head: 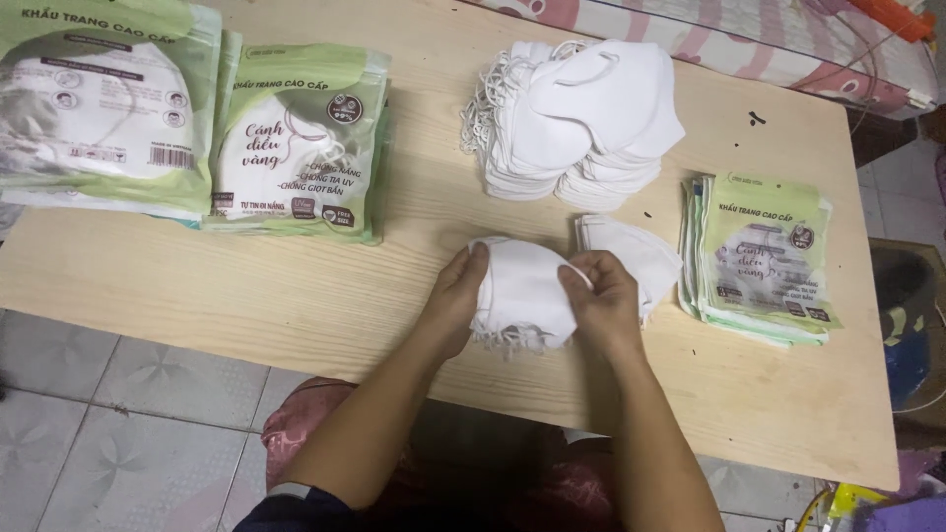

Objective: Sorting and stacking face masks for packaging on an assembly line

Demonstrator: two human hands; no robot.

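Observation:
A small stack of folded white face masks [520,289] rests on the pale wooden table [325,296] near its front edge. My left hand [455,296] presses against the stack's left side, and my right hand [601,296] grips its right side, thumb on top. The ear loops hang out below the stack. Just right of my right hand lie a few more white masks [641,254]. A big heap of white masks [576,118] sits further back at the centre.
A flat pile of empty green-and-white pouches [764,258] lies at the right. Filled green-and-white pouches stand at the back left [296,143] and far left [99,103]. Tiled floor [128,424] lies below the table's front edge; a patterned cloth [709,39] runs behind the table.

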